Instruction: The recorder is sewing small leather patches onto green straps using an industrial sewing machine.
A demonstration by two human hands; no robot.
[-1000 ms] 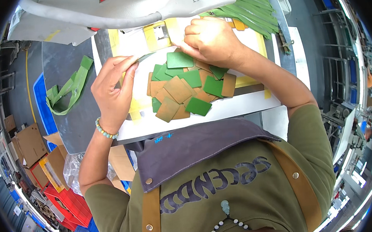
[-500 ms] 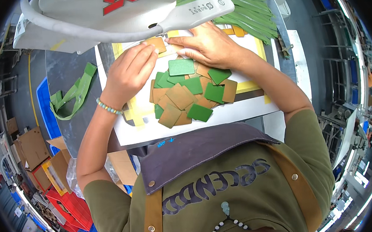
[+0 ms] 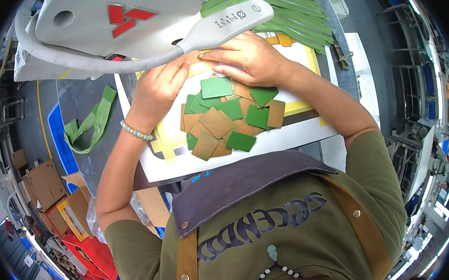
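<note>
A small tan rectangular piece [image 3: 198, 65] lies flat under the head of a sewing machine [image 3: 122, 22]. My left hand [image 3: 159, 88] has its fingers pressed together on the left edge of that piece. Across from it my right hand [image 3: 253, 61] rests with fingers stretched out, index fingertip at the piece's right side and thumb apart from it. Just below both hands spreads a loose pile of green and tan rectangular pieces [image 3: 218, 122], one green piece [image 3: 216, 87] lying on top. The machine's needle area is hidden behind the grey lamp [image 3: 227, 25].
A bundle of long green straps [image 3: 283, 11] lies at the back right of the table. One looped green strap [image 3: 94, 123] sits at the left. Yellow tape [image 3: 168, 150] marks the white work surface [image 3: 184, 166]. Cardboard boxes [image 3: 44, 184] and a red crate [image 3: 92, 256] stand on the left.
The view has shifted slightly. The tan piece has moved a little rightward toward my right hand, and my left fingers have followed it. The pile stays put.
</note>
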